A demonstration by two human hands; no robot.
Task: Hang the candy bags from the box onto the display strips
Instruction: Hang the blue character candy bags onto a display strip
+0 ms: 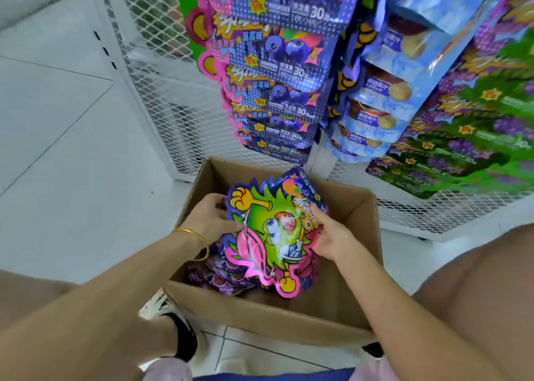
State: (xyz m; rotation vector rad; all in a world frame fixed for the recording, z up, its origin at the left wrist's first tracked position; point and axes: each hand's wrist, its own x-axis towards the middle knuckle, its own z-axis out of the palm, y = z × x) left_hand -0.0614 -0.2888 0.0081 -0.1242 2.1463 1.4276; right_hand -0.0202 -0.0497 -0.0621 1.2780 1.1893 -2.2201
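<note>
An open cardboard box (332, 308) sits on the floor in front of me. Above it I hold a stack of candy bags (271, 233) printed with a green spiky cartoon figure on purple and pink. My left hand (211, 219) grips the stack's left edge, and my right hand (329, 233) grips its right edge, thumb on the front. More purple candy bags (219, 276) lie in the box underneath. Filled display strips hang ahead: blueberry bags (277, 86), light blue bags (384, 97) and green-purple bags (462, 138).
White wire-mesh racks (173, 97) stand behind the strips and to the right. The floor (72, 149) is pale tile. My knees frame the box on both sides, and a black-and-white shoe (173, 323) is by its near left corner.
</note>
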